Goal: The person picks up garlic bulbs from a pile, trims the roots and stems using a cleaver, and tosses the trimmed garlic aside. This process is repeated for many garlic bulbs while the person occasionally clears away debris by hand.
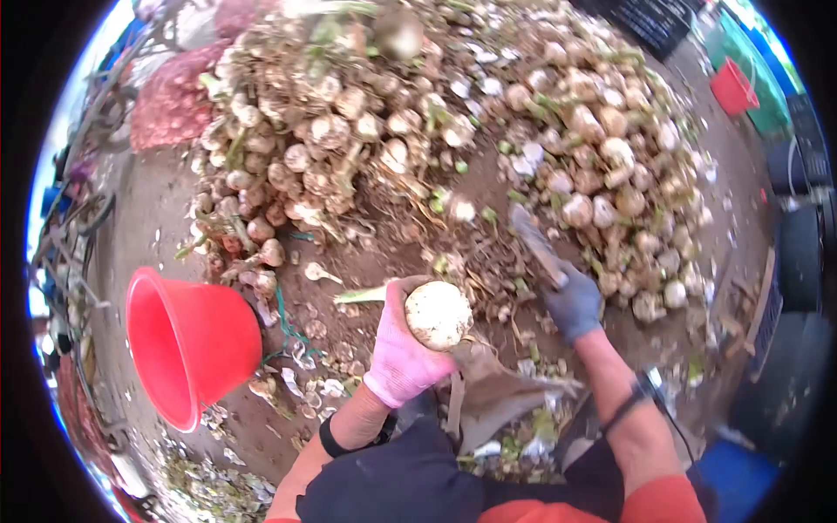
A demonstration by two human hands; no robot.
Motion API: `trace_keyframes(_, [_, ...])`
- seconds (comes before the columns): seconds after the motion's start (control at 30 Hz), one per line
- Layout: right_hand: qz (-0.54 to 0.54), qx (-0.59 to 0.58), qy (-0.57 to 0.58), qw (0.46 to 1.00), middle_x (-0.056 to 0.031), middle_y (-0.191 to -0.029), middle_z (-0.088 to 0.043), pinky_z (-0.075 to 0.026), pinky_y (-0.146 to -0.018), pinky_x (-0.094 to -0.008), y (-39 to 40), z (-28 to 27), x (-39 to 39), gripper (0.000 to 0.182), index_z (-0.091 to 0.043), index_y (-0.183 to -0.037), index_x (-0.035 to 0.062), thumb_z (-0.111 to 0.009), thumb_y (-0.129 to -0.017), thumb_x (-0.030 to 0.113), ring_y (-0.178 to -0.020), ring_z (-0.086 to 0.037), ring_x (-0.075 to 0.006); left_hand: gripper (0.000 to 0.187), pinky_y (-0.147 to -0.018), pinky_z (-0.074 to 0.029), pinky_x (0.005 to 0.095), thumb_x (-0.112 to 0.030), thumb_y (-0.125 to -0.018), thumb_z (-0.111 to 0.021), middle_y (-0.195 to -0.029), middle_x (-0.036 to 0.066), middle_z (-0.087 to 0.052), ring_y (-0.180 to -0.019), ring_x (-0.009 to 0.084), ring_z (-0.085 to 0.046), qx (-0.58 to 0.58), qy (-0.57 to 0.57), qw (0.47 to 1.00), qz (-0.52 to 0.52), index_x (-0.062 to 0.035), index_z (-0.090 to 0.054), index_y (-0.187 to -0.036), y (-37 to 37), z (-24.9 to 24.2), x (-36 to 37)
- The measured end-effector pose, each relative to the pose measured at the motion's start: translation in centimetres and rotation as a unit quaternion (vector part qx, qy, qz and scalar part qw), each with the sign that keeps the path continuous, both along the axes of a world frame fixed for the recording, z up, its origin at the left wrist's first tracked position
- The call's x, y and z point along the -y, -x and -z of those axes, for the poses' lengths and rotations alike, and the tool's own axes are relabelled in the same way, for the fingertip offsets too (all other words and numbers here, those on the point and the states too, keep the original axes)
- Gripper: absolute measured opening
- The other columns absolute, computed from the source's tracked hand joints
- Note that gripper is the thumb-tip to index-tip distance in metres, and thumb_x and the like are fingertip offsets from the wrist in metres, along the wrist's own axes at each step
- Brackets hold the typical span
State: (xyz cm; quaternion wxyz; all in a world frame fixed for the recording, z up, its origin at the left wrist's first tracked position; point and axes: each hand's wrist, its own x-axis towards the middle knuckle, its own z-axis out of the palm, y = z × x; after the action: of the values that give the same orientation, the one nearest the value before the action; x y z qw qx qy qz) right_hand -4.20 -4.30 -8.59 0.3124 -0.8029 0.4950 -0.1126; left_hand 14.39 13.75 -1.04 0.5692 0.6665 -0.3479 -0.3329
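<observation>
My left hand, in a pink glove, is closed round a large, pale, dirt-specked bulb that looks like garlic. A pale green stalk sticks out to the left of that hand. In a dark grey glove, my right hand grips a knife with a dirty blade pointing up and away, apart from the bulb. Ahead on the left lies a heap of bulbs with roots and stalks. Another heap of bulbs lies ahead on the right, close to the knife.
A red bucket lies tipped at my left, near green string. Red mesh sacks sit at the back left. Trimmed peel and leaves litter the ground. Black crates and a small red bucket stand far right.
</observation>
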Motion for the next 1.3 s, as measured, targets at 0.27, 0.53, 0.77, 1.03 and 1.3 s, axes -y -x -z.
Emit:
trace_keyframes(0.27, [-0.089,0.155,-0.184,0.967,-0.0112,-0.071,-0.062,-0.048,-0.06,-0.031,-1.2,-3.4,-4.5,0.012,-0.065,-0.09,0.0036,-0.071,-0.083,0.011,-0.065,-0.061,-0.0125,0.099,-0.088,-0.053,0.0299,-0.001,-0.06,-0.085,-0.112,0.009,-0.059,-0.1,0.0178,-0.061,-0.192,-0.02,0.981,-0.031,-0.0056,-0.031,-0.143,-1.0,0.3,2.5])
trace_keyframes(0.53, [-0.191,0.151,-0.057,0.968,-0.0141,-0.078,-0.064,-0.051,-0.061,-0.0396,-2.1,-5.5,-7.5,0.023,-0.067,-0.096,0.0114,-0.073,-0.074,0.017,-0.072,-0.064,-0.0358,0.036,-0.089,-0.054,0.0415,-0.009,-0.084,-0.069,-0.104,0.006,-0.062,-0.098,0.0234,-0.063,-0.573,0.047,0.803,-0.159,-0.0105,-0.054,-0.116,-3.0,4.0,0.8])
trace_keyframes(0.77, [-0.136,0.174,-0.024,0.975,-0.0148,-0.078,-0.065,-0.051,-0.06,-0.0391,-2.3,-4.5,-6.0,0.022,-0.066,-0.094,0.0098,-0.073,-0.074,0.018,-0.069,-0.065,-0.0335,0.046,-0.094,-0.051,0.0455,-0.044,-0.092,-0.054,-0.114,0.01,-0.062,-0.106,0.028,-0.061,-0.511,0.052,0.852,-0.1,-0.0099,-0.052,-0.121,-0.1,4.1,0.7])
trace_keyframes(1.03, [0.065,0.164,-0.285,0.942,-0.0037,-0.071,-0.067,-0.048,-0.056,-0.0305,1.3,0.6,-3.6,0.007,-0.068,-0.082,0.0026,-0.071,-0.078,0.008,-0.062,-0.06,-0.0112,0.05,-0.084,-0.049,0.0329,-0.024,-0.082,-0.07,-0.124,0.01,-0.059,-0.102,0.019,-0.059,-0.48,0.054,0.87,-0.099,-0.008,-0.05,-0.125,-1.5,2.1,4.4])
trace_keyframes(1.3, [0.073,0.238,-0.378,0.892,0.0007,-0.07,-0.063,-0.043,-0.052,-0.0233,-0.1,0.8,-3.6,0.007,-0.065,-0.082,0.0034,-0.071,-0.081,0.006,-0.059,-0.054,-0.006,0.077,-0.105,-0.043,0.0397,-0.003,-0.071,-0.08,-0.137,0.011,-0.052,-0.123,0.0251,-0.052,0.019,-0.018,0.997,0.067,-0.0074,-0.044,-0.139,-3.8,0.6,4.3])
